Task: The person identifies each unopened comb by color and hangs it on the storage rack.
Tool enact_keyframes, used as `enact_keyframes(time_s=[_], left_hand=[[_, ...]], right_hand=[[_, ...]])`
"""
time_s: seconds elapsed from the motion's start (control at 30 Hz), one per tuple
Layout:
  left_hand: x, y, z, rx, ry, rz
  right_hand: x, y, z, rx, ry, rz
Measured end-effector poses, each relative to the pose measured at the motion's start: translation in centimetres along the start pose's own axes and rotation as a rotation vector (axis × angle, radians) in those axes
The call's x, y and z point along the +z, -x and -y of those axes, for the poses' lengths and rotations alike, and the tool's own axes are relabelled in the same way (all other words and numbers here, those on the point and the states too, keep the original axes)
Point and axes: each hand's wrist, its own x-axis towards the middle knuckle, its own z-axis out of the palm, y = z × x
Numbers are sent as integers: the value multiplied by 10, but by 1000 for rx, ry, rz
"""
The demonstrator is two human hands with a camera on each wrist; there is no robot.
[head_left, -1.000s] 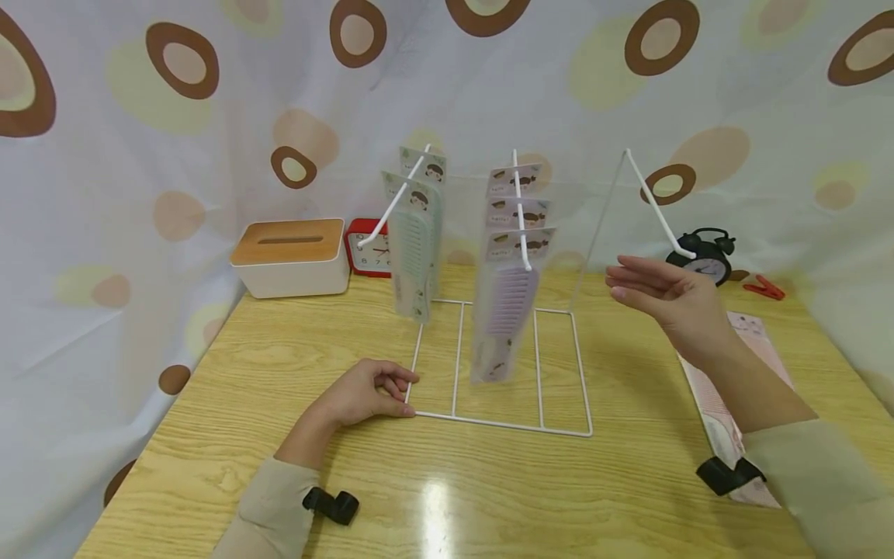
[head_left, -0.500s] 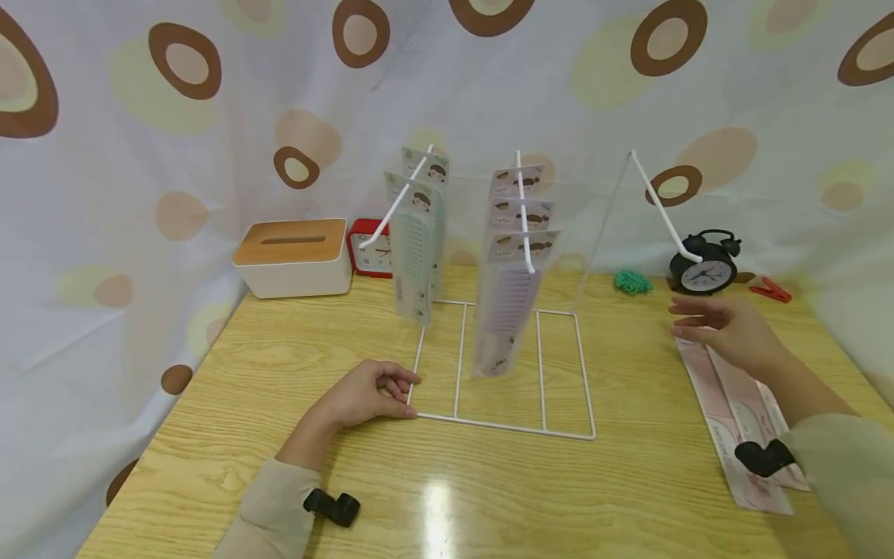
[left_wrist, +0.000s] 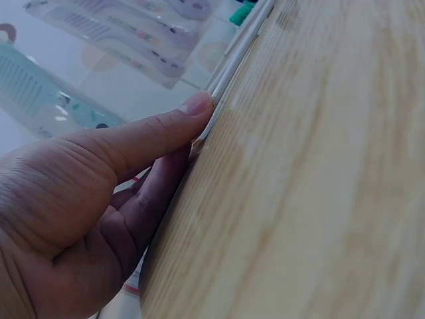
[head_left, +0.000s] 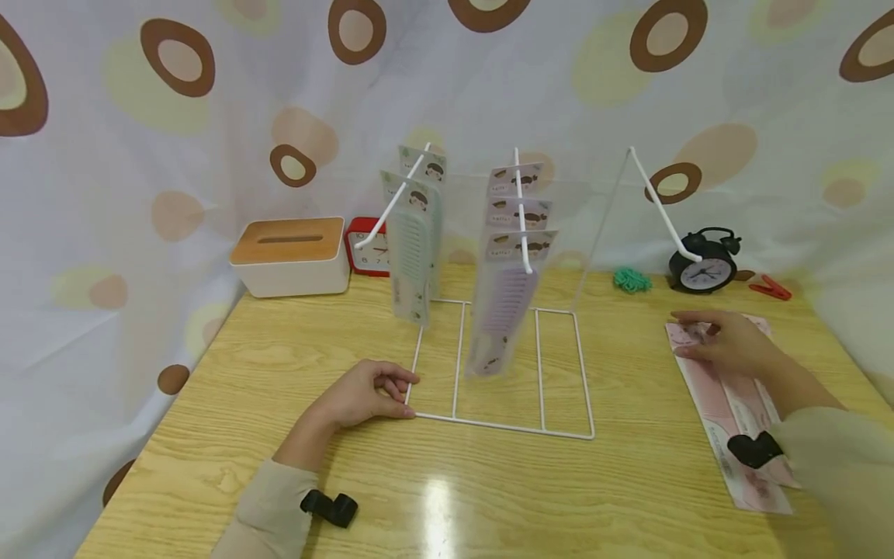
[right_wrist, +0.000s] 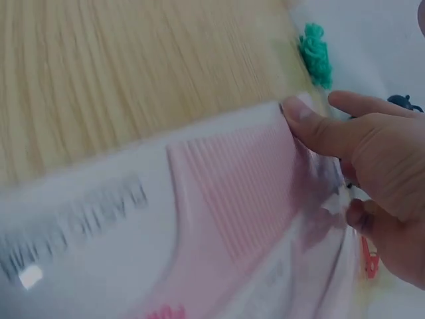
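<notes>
My left hand (head_left: pixel 370 390) pinches the near left corner of a white wire display rack (head_left: pixel 503 425), thumb on the wire in the left wrist view. On the rack's left hook hang packaged green combs (head_left: pixel 412 241); on the middle hook hang several packaged purple combs (head_left: pixel 508 303). The right hook (head_left: pixel 660 202) carries nothing. At the right, my right hand (head_left: pixel 729 341) holds the top end of a packaged pink comb (head_left: pixel 726 435), its thumb (right_wrist: pixel 309 123) on the clear wrapper. Another pink pack lies beside it, partly under the hand and wrist.
Behind the rack stand a tissue box (head_left: pixel 289 260) with a wooden lid and a red clock (head_left: pixel 366 248). Back right are a green cord bundle (head_left: pixel 632 280), a black alarm clock (head_left: pixel 704 268) and a red clip (head_left: pixel 770 288). A patterned curtain hangs behind the wooden table.
My right hand has moved right and down from below the right hook to the pink comb packs, taking hold of one at its top end. My left hand stays at the rack corner.
</notes>
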Motion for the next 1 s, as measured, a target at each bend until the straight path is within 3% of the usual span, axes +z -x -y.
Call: enact_keyframes(time_s=[0.27, 0.37, 0.47, 0.6, 0.73, 0.9, 1.0], left_hand=[[-2, -2, 3, 1, -13, -3], [-1, 0, 2, 0, -9, -4], [0, 1, 1, 6, 1, -7], [1, 0, 1, 3, 3, -4], [1, 0, 2, -3, 0, -2], [2, 0, 2, 0, 14, 0], [2, 0, 1, 1, 17, 0]], right_hand=[[4, -5, 30, 41, -144, -188], [-2, 2, 46, 73, -306, -251], [-9, 14, 63, 43, -481, -343], [-22, 31, 88, -138, -703, -484], [-42, 49, 119, -376, -977, -531], [-65, 71, 156, -674, -1218, -443], [-75, 80, 176, -774, -1257, -397]])
